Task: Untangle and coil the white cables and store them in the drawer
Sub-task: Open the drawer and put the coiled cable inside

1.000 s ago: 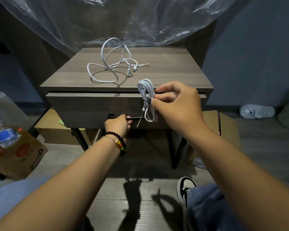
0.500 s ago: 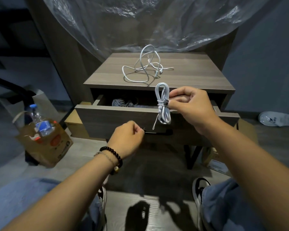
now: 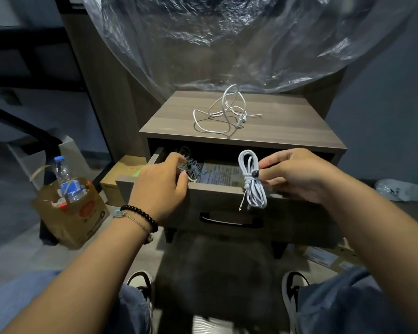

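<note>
My right hand [image 3: 297,174] pinches a coiled white cable [image 3: 251,182] at its dark tie, and the coil hangs just above the front edge of the open drawer [image 3: 215,196]. With loosely bent fingers, my left hand [image 3: 159,186] reaches over the drawer's left front edge towards the tangled cords [image 3: 191,165] inside. It plainly grips nothing. A second white cable [image 3: 225,114] lies loose and tangled on the nightstand top [image 3: 287,121]. Printed papers [image 3: 222,175] lie in the drawer. Its black handle [image 3: 231,221] is free.
A paper bag [image 3: 82,213] holding a water bottle [image 3: 63,174] stands on the floor at the left, beside a cardboard box [image 3: 121,174]. Clear plastic sheeting [image 3: 227,44] hangs behind the nightstand. A slipper [image 3: 401,189] lies at the right. My shoes [image 3: 140,283] are below the drawer.
The drawer has slid further open. My left hand has let go of the handle and moved up to the drawer's open top. My right hand still holds the coil.
</note>
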{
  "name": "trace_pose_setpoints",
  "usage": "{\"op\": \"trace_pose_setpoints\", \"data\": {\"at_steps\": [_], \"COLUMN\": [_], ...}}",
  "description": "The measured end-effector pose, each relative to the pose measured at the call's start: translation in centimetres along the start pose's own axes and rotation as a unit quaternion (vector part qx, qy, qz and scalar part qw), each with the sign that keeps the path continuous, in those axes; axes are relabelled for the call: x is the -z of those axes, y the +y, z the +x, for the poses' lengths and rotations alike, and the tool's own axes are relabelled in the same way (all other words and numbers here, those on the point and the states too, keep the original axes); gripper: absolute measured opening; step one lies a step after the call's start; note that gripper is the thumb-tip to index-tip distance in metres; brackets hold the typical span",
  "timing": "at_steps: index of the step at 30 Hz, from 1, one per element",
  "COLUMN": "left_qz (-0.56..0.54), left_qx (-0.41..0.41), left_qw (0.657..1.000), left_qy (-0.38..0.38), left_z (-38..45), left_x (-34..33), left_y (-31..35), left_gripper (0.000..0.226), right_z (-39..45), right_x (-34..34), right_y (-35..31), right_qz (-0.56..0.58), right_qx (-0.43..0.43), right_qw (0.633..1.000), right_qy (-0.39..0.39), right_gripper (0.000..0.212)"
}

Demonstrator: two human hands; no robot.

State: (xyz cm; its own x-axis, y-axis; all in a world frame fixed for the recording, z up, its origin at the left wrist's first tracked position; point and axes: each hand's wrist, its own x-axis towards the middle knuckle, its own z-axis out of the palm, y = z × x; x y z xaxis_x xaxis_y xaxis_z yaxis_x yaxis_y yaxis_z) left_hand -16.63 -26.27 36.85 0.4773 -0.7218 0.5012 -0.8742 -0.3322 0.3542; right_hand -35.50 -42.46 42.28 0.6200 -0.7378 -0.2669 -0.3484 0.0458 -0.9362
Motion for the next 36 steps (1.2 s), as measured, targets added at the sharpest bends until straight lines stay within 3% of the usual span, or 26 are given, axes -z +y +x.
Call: {"op": "trace_pose_setpoints", "data": {"at_steps": [4,6,9,11,17,22,36], "left_qz": [0.009,0.034,0.084,0.104,0.132,0.143,0.132], "left_qx": [0.033,0.071,0.127,0.143,0.171,0.181,0.175], "left_qw": [0.999,0.995,0.979,0.97,0.948,0.938,0.944], "left_qy": [-0.026,-0.065,-0.134,-0.165,-0.233,-0.258,-0.245], "left_z": [1.1,1.4,1.6,1.7,2.3,2.3,1.8], "left_x": [0.7,0.4,-0.4,-0.7,-0.4,-0.3,-1.0], "left_y": [-0.7,-0.9,-0.9,-0.8,-0.2,0.1,-0.1], "left_gripper": [0.019,0.011,0.019,0.023,0.028,0.026,0.029], "right_z": [0.9,1.8,3.3,4.6,9.6,12.2,16.2], "right_x": [-1.3,-2.0,-3.4,-4.8,-7.4,-8.9,-11.4], "right_y": [-1.0,-1.6,-2.5,-2.3,-0.5,0.1,2.5], "right_qz": [0.064,0.131,0.191,0.168,-0.042,-0.073,-0.082], "right_qx": [-0.094,-0.137,-0.16,-0.165,-0.19,-0.233,-0.209], "right_qw": [0.989,0.976,0.963,0.967,0.98,0.969,0.974], "right_qy": [-0.095,-0.108,-0.1,-0.092,-0.034,-0.029,-0.01], "right_gripper": [0.017,0.01,0.007,0.009,0.012,0.013,0.018]}}
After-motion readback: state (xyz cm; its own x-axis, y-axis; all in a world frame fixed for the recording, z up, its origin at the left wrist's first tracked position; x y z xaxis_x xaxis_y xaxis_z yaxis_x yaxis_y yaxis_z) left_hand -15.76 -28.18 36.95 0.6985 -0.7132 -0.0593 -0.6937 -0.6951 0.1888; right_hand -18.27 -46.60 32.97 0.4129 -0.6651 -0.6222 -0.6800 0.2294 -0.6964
